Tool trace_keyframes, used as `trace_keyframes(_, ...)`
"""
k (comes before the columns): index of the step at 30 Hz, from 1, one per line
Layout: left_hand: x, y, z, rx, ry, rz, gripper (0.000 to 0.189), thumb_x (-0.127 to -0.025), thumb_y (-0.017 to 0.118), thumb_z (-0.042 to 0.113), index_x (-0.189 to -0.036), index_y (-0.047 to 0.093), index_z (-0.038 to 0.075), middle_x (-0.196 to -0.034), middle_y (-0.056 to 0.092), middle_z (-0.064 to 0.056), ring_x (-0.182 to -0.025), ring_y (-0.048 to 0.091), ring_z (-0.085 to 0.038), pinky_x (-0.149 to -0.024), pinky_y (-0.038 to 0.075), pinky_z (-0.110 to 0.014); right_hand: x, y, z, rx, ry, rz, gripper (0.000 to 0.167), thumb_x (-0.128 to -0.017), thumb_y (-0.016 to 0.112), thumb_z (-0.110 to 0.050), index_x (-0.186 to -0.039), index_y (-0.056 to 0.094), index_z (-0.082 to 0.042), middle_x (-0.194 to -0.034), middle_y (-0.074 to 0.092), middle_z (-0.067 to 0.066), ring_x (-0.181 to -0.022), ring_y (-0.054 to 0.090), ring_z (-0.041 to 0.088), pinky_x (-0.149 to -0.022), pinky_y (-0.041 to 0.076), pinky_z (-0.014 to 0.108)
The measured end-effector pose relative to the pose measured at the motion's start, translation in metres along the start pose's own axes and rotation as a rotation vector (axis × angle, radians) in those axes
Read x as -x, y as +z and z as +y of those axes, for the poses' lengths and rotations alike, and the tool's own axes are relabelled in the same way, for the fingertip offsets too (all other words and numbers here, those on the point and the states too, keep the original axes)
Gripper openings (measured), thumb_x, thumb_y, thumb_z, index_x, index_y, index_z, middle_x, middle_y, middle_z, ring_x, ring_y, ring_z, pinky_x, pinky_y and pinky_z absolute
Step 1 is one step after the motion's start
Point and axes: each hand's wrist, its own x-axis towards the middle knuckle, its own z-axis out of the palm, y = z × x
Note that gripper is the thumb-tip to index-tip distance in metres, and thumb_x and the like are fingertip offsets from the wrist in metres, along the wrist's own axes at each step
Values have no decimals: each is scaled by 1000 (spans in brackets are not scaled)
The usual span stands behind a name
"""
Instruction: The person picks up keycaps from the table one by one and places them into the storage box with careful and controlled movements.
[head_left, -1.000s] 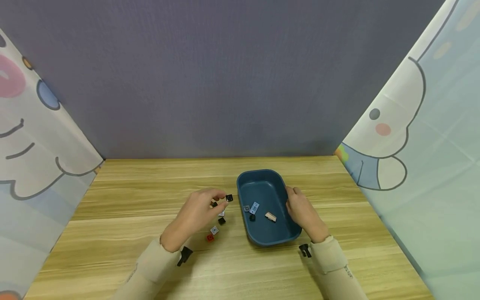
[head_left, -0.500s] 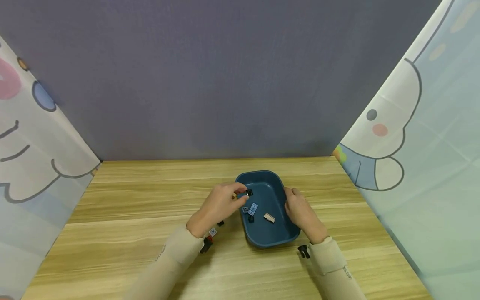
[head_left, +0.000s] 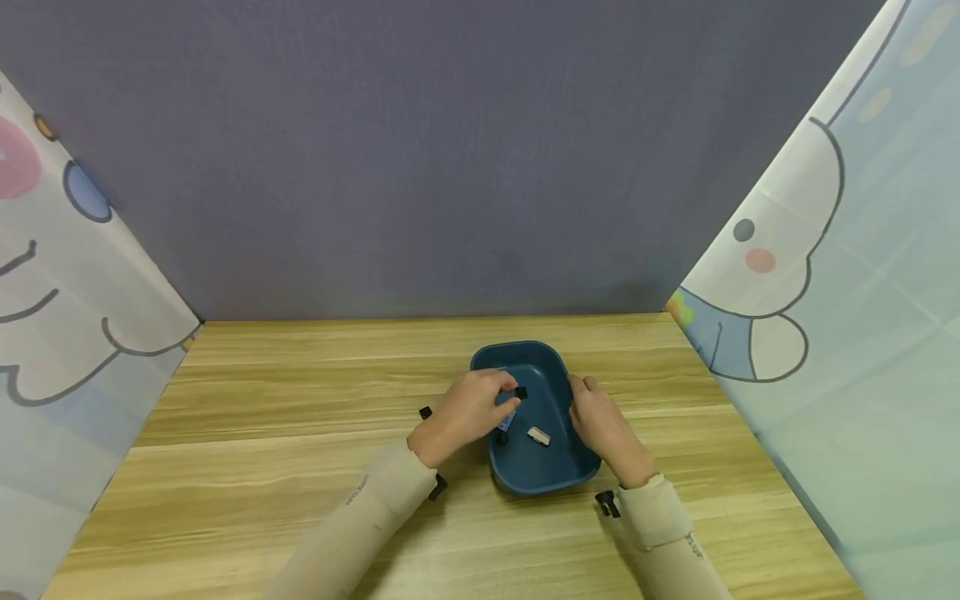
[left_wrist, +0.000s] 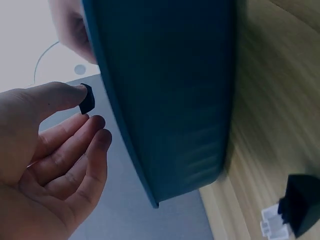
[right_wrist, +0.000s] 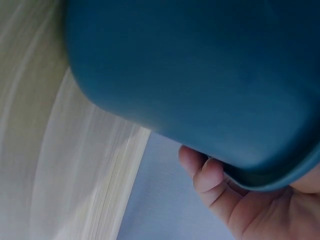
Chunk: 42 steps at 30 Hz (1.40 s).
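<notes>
Inside the rim of a dark blue plastic bin [head_left: 561, 462], my left hand [head_left: 472, 407] pinches a small black square piece [head_left: 521, 392] at its fingertips. In the left wrist view the thumb presses against this black piece [left_wrist: 87, 99], and the other fingers curl below it. My right hand [head_left: 602, 425] grips the bin's right wall, fingers hooked at the rim in the right wrist view. On the bin floor lie a pale oblong piece [head_left: 538, 436], a light blue rectangular piece [head_left: 506, 422] and a small black piece [head_left: 502, 437]. The left hand covers part of the bin.
A wooden table [head_left: 285, 375] carries the bin. Another black piece [head_left: 426, 412] lies left of my left wrist, and a white piece [left_wrist: 274, 222] shows on the table in the left wrist view. Black wrist mounts [head_left: 607, 502] hang at both cuffs. A grey panel [head_left: 435, 167] stands behind.
My left hand has carried the black piece rightward from over the table, across the bin's left rim, to above its floor. The right hand keeps its grip on the bin.
</notes>
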Motion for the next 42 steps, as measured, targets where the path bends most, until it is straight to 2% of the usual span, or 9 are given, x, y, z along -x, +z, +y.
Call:
trace_keyframes(7,-2,8,-1,-32,7,-61,25,-96,71,24,-114,73,7,-108,71,-3,-96,67,-14,-79,55,-24,0,2,1,5,-10,12,41,-89,64,8,-126,53,20,-105,58,31,-90,64,42,-72,57,47)
trace_keyframes(12,0,8,-1,-21,-1,-67,26,-96,70,24,-116,72,6,-109,70,-4,-94,68,-15,-75,55,-23,0,2,2,5,-19,22,42,-88,66,9,-126,52,20,-104,58,31,-89,65,42,-71,57,46)
trace_keyframes(21,11,-7,5,-33,-10,-37,25,-96,71,25,-115,72,9,-109,70,-3,-96,67,-17,-76,55,-26,1,2,2,13,-9,13,43,-88,66,9,-127,52,20,-103,58,30,-87,64,40,-69,57,45)
trace_keyframes(28,25,-24,5,-12,12,36,24,-94,74,21,-113,72,7,-108,71,-5,-93,69,-19,-77,56,-29,1,2,2,24,-18,11,44,-88,68,8,-127,52,20,-103,58,30,-86,64,40,-68,57,44)
trace_keyframes(33,33,-33,2,-26,2,61,24,-93,75,21,-112,73,8,-108,72,-5,-91,69,-18,-78,56,-30,0,1,2,19,-4,5,43,-88,67,8,-127,52,19,-105,58,31,-88,64,41,-70,57,45)
trace_keyframes(38,41,-40,-6,-48,-7,88,23,-92,76,20,-111,73,9,-108,72,-3,-99,68,-21,-83,56,-33,1,1,1,18,3,1,43,-89,67,7,-127,52,19,-106,58,31,-88,64,41,-70,57,46)
trace_keyframes(42,50,-45,-13,-59,-46,101,24,-91,77,19,-112,74,8,-110,72,-4,-102,67,-22,-84,56,-35,1,1,0,15,3,-4,43,-89,67,7,-128,52,19,-106,58,30,-88,65,40,-70,57,45)
